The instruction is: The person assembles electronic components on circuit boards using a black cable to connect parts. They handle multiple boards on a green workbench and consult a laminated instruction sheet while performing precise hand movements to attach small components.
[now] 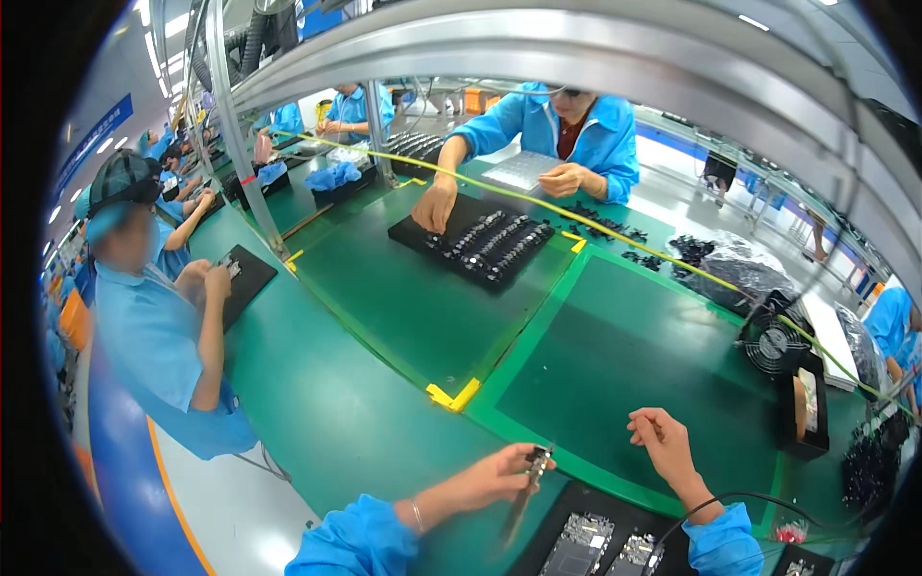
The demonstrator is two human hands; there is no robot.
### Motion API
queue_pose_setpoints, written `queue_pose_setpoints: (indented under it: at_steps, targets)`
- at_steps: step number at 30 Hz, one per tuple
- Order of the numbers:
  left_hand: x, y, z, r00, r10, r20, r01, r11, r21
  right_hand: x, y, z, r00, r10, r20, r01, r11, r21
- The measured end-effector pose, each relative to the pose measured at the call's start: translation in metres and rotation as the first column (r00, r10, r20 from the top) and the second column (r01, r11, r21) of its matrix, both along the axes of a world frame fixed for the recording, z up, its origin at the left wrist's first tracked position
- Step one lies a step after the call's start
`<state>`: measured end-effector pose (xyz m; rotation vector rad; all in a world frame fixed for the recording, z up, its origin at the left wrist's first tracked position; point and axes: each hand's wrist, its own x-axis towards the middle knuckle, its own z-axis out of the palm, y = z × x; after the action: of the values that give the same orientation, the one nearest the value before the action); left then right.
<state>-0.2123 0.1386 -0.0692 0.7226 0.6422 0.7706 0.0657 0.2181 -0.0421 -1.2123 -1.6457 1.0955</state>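
My left hand (497, 475) is closed, pinching a circuit board (525, 494) that I see nearly edge-on, its lower end blurred. My right hand (661, 444) hovers over the dark green mat with its fingers curled in; whatever is between them, if anything, is too small to make out. Just below my hands lies a black pad (576, 498). On it rest a larger circuit board (576, 545) and another circuit board (631, 557), cut off by the lower edge. A black cable (759, 494) runs past my right wrist.
Opposite, a co-worker reaches over a black tray (408, 230) with rows of small parts. Another co-worker sits at left with a black pad (252, 278). A small fan (771, 344) and a black box (805, 437) stand at right. A metal frame bar (576, 48) crosses overhead.
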Motion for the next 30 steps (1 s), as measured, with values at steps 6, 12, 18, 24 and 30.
queue_pose_setpoints:
  at_steps: [6, 12, 18, 24, 30]
  targets:
    - [-0.002, 0.003, -0.003, 0.999, -0.036, -0.031, 0.035, 0.999, -0.033, -0.024, 0.027, -0.016, 0.962, 0.122, 0.245, -0.178, 0.959, 0.220]
    - [0.000, -0.001, -0.006, 0.999, -0.018, 0.026, 0.019, 1.000, -0.024, -0.026, 0.026, -0.011, 0.936, 0.146, 0.320, -0.226, 0.947, 0.230]
    - [0.000, -0.001, -0.006, 0.998, -0.044, -0.050, 0.043, 0.999, -0.007, -0.024, 0.023, -0.009, 0.952, 0.140, 0.273, -0.201, 0.957, 0.209]
    - [-0.004, 0.001, -0.003, 0.999, -0.004, -0.054, 0.001, 0.998, -0.055, -0.026, 0.031, -0.011, 0.931, 0.191, 0.312, -0.252, 0.953, 0.169]
    - [-0.002, 0.000, -0.007, 0.998, -0.034, -0.049, 0.033, 0.999, -0.026, -0.019, 0.024, -0.013, 0.928, 0.171, 0.331, -0.238, 0.956, 0.172]
